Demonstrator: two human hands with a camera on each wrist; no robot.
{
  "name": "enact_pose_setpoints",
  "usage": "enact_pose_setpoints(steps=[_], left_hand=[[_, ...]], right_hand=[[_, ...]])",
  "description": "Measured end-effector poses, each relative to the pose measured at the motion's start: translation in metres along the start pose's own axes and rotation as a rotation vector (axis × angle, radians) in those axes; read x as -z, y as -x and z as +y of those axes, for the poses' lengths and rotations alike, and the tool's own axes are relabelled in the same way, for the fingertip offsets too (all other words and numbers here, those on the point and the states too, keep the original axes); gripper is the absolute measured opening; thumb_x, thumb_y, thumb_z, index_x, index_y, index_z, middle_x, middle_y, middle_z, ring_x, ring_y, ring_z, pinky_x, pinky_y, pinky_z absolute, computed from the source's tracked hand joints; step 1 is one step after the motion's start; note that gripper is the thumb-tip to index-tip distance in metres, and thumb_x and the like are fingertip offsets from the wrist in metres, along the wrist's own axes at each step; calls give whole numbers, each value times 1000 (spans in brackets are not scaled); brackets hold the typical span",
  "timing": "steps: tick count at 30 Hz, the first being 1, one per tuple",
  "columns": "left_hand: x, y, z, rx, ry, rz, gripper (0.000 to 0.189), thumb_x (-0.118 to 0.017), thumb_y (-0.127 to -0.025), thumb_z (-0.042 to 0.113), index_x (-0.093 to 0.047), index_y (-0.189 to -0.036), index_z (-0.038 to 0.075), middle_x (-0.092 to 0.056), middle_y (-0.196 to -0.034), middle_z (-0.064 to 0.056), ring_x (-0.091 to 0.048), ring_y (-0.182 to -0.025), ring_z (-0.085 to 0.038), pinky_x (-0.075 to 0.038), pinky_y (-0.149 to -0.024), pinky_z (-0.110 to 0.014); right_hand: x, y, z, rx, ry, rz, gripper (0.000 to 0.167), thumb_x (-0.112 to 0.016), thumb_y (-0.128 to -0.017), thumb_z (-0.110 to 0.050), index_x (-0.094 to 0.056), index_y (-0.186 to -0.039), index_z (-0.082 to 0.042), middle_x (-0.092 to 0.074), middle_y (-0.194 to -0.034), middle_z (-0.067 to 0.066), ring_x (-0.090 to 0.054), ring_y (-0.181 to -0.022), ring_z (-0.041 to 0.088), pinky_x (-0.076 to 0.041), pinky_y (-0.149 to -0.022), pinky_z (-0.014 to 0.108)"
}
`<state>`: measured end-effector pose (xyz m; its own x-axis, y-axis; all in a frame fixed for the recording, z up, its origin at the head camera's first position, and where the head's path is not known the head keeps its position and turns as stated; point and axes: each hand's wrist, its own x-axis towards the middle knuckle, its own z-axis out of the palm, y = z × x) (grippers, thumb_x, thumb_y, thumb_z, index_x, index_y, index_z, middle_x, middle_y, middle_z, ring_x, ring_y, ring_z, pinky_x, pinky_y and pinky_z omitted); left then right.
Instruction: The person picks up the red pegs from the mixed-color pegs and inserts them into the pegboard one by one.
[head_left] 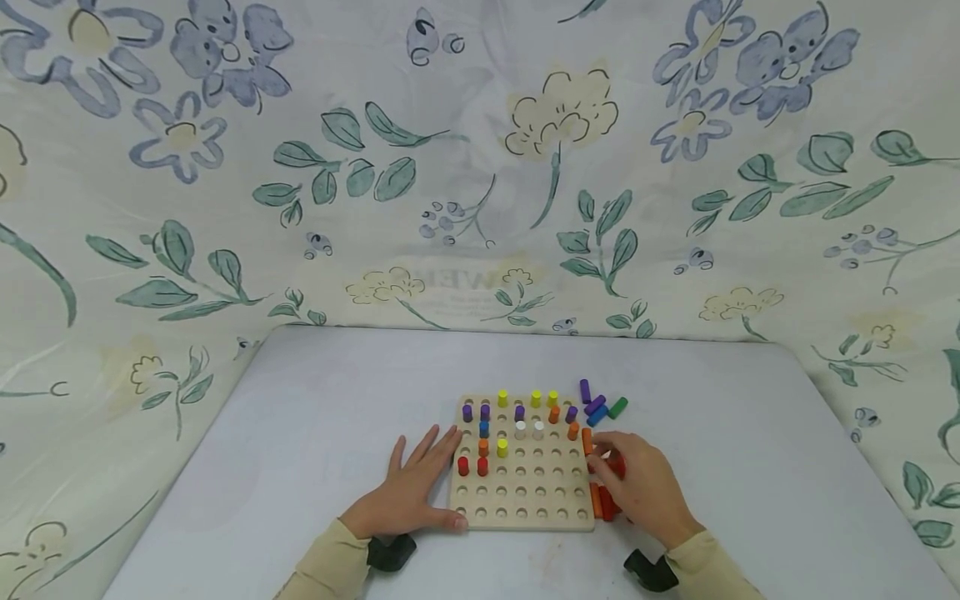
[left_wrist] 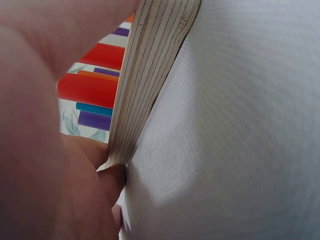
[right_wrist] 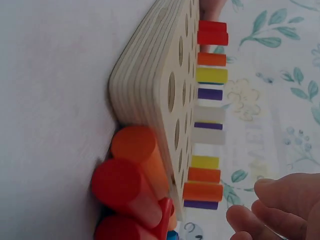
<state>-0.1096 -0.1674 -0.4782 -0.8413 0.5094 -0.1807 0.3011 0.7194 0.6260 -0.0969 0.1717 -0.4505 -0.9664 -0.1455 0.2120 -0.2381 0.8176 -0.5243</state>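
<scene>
A wooden peg board (head_left: 510, 502) with rows of round holes lies flat on the table. Coloured pegs stand in its upper and left holes, among them a red peg (head_left: 462, 466) and a yellow peg (head_left: 502, 448). My left hand (head_left: 401, 496) lies spread at the board's left edge, its thumb at the near corner and fingertips touching the side. Beside the right edge, my right hand (head_left: 641, 483) hovers over loose pegs, fingertips near an orange peg (head_left: 587, 440). No peg shows between those fingers (right_wrist: 275, 210) in the right wrist view. Red pegs (right_wrist: 122, 187) lie below, partly hidden in the head view.
Off the board's far right corner lie loose purple pegs (head_left: 585, 390), a blue peg (head_left: 597, 416) and a green peg (head_left: 618, 407). Another orange peg (head_left: 596, 500) lies along the right edge. A flowered cloth (head_left: 480, 208) hangs behind the white table (head_left: 337, 400).
</scene>
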Motion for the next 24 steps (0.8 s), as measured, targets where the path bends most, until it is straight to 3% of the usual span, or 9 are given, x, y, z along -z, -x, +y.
enact_pose_setpoints(steps=[6, 24], left_hand=[[0, 0, 0, 4, -14, -2, 118, -77, -78, 62, -15, -161, 6, -15, -168, -12, 2, -154, -37, 15, -114, -66], [-2, 0, -1, 14, -18, 4, 119, -77, -77, 63, -15, -162, 7, -14, -168, -11, 3, -154, -35, 16, -114, -65]], right_hand=[[7, 0, 8, -38, 17, -17, 26, -77, -90, -16, -72, -113, -7, -66, -90, -1, -55, -78, 13, -52, -66, 26], [14, -3, 23, -143, 49, -70, 31, -75, -91, -18, -69, -118, -5, -69, -99, 6, -60, -86, 19, -55, -70, 29]])
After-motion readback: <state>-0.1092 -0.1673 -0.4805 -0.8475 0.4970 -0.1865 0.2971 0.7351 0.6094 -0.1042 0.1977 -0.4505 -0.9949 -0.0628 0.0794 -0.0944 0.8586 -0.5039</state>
